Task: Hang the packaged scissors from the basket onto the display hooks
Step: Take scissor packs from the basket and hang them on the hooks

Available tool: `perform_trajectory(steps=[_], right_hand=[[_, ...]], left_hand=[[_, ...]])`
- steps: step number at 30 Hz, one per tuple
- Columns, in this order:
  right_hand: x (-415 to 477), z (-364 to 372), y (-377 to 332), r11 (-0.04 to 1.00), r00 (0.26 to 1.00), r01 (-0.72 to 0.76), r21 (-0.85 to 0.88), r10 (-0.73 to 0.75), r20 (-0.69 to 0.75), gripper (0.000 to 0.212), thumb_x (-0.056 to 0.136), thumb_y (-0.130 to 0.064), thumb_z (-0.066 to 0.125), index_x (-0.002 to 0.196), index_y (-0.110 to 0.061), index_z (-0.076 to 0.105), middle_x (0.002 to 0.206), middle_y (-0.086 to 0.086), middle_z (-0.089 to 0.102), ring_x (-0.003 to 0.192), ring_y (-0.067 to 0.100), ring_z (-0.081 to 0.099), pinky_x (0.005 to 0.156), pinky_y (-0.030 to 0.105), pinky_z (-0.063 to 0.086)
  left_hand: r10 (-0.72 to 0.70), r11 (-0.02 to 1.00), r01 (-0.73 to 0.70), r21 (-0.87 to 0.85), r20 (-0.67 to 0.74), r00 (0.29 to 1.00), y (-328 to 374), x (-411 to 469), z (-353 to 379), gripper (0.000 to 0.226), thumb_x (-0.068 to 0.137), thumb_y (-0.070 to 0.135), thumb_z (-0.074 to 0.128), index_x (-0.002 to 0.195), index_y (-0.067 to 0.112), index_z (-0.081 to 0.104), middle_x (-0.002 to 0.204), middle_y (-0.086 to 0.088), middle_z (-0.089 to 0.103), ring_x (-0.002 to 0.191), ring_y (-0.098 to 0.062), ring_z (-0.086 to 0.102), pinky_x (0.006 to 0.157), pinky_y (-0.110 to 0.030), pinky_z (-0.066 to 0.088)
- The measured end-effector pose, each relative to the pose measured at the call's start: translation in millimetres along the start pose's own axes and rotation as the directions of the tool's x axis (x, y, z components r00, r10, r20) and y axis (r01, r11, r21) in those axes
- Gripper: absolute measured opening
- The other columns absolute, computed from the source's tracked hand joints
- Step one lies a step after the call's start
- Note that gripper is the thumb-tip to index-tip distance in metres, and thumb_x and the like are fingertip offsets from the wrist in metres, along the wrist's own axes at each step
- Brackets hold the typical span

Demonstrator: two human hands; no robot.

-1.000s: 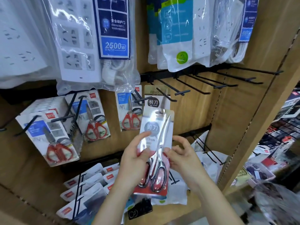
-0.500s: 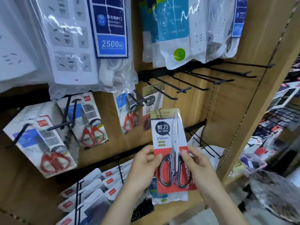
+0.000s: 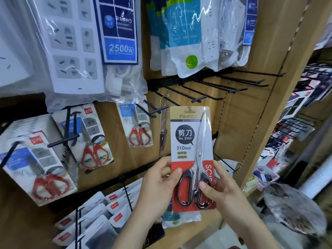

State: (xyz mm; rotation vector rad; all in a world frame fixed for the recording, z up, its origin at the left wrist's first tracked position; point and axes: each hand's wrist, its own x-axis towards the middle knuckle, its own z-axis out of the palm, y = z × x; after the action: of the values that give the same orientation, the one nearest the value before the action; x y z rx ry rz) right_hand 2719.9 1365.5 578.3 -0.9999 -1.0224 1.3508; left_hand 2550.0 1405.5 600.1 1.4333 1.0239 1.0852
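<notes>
**Scissors pack held up below the hooks**

A carded scissors pack [image 3: 185, 139] stands upright in front of a wooden display, just below a row of bare black hooks [image 3: 199, 99] and not touching them. The left hand [image 3: 158, 182] pinches its lower left edge, thumb on the front. The right hand [image 3: 222, 191] pinches the lower right, thumb over a black handle. Red-handled scissors [image 3: 139, 128] hang to the left, bagged power strips [image 3: 89, 42] above.
</notes>
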Motion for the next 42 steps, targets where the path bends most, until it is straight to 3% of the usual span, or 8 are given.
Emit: perform_trajectory(steps=[2,6,12,18,25,35,38,42], right_hand=[[3,2,-3,0.999,0.999,-0.004,0.053,0.006,-0.038,0.042,0.083,-0.004,0.065,0.117,-0.029,0.064,0.109,0.017,0.073,0.103,0.039,0.069,0.092,0.058,0.053],[5,0,-5,0.997,0.998,-0.018,0.074,0.023,-0.059,0.046,0.084,-0.007,0.072,0.124,-0.028,0.062,0.112,0.02,0.072,0.104,0.042,0.068,0.094,0.064,0.049],[7,-6,-4,0.996,0.997,-0.051,0.077,0.056,-0.062,0.041,0.086,-0.021,0.07,0.126,-0.029,0.063,0.111,0.013,0.074,0.101,0.035,0.071,0.085,0.051,0.057],[13,-9,2,0.993,0.973,-0.114,0.001,0.112,-0.203,0.022,0.096,-0.023,0.056,0.115,-0.027,0.066,0.092,0.016,0.076,0.072,0.029,0.071,0.054,0.031,0.055],[32,13,1,1.0,0.957,0.028,-0.008,-0.029,-0.287,0.021,0.097,-0.015,0.058,0.112,-0.026,0.066,0.07,0.019,0.072,0.053,0.023,0.066,0.055,0.028,0.058],[73,28,0,0.999,0.972,-0.03,0.043,0.039,-0.231,0.023,0.1,-0.01,0.054,0.113,-0.024,0.066,0.1,0.008,0.074,0.091,0.021,0.069,0.08,0.028,0.06],[69,17,16,0.992,0.962,-0.1,-0.074,0.077,-0.263,0.027,0.098,-0.011,0.058,0.115,-0.031,0.065,0.12,-0.002,0.065,0.108,0.014,0.064,0.087,0.031,0.057],[43,-5,30,0.981,0.933,-0.167,-0.103,0.124,-0.339,0.02,0.097,-0.012,0.058,0.108,-0.022,0.071,0.109,0.001,0.071,0.093,0.019,0.071,0.074,0.029,0.057]], left_hand=[[0.029,0.998,-0.028,0.054,-0.024,0.999,3,5,-1,0.017,0.099,0.018,0.053,0.098,0.019,0.07,0.072,0.001,0.072,0.062,-0.009,0.066,0.055,-0.024,0.05],[0.073,0.989,-0.065,0.136,-0.054,0.996,6,12,-5,0.035,0.099,0.029,0.052,0.082,0.0,0.063,0.072,-0.028,0.058,0.057,-0.02,0.053,0.052,-0.038,0.045],[0.048,0.981,-0.034,0.191,-0.066,0.997,9,18,-1,0.039,0.1,0.025,0.053,0.074,-0.002,0.059,0.057,-0.014,0.053,0.047,-0.015,0.053,0.048,-0.022,0.045],[-0.005,0.994,0.022,0.108,-0.157,0.988,7,40,-4,0.012,0.1,0.023,0.053,0.106,0.018,0.062,0.079,-0.014,0.072,0.061,-0.021,0.065,0.049,-0.024,0.05],[0.033,0.993,-0.032,0.112,-0.006,0.999,-5,28,-12,0.055,0.095,0.01,0.061,0.138,0.04,0.043,0.099,0.01,0.076,0.087,-0.015,0.073,0.076,-0.031,0.061],[0.026,0.955,-0.003,0.297,-0.076,0.997,-16,95,-40,0.058,0.097,0.017,0.058,0.146,0.041,0.039,0.143,0.013,0.052,0.127,-0.009,0.054,0.107,-0.039,0.047],[-0.011,0.958,0.022,0.285,-0.04,0.999,-30,103,-43,0.053,0.101,0.011,0.051,0.142,0.043,0.04,0.13,0.018,0.055,0.119,0.001,0.055,0.093,-0.017,0.051],[-0.06,0.952,0.07,0.297,-0.046,0.997,-47,105,-48,0.06,0.098,-0.007,0.044,0.139,0.036,0.043,0.125,0.0,0.061,0.102,-0.004,0.06,0.077,-0.008,0.049]])
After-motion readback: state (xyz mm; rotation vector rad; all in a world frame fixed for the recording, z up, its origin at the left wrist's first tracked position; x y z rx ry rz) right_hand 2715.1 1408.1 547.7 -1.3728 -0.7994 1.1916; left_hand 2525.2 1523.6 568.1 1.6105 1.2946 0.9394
